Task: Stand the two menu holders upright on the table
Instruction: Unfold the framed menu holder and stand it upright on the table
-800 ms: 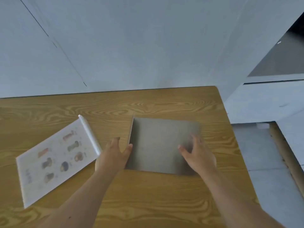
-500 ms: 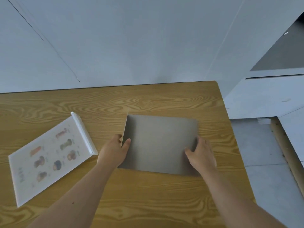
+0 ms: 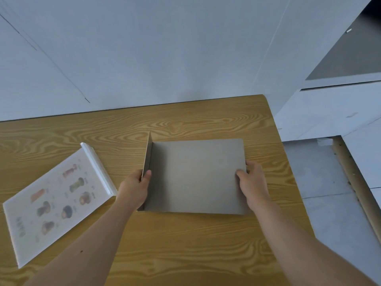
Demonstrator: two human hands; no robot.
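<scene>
A grey menu holder (image 3: 195, 174) lies flat on the wooden table (image 3: 185, 244), its plain back facing up and its narrow base flap sticking up along the left edge. My left hand (image 3: 135, 187) pinches that flap between thumb and fingers. My right hand (image 3: 250, 180) grips the holder's right edge. A second, white menu holder (image 3: 55, 201) with printed food pictures lies flat to the left, its base strip at the upper right, touched by neither hand.
A white wall (image 3: 165, 58) runs along the table's far edge. The table's right edge drops to a grey floor (image 3: 329, 203) with a wooden strip and white cabinetry (image 3: 329, 112) beyond.
Both hands went from resting by the grey holder to gripping its left flap and right edge. The camera has tilted, so everything sits a little lower in view.
</scene>
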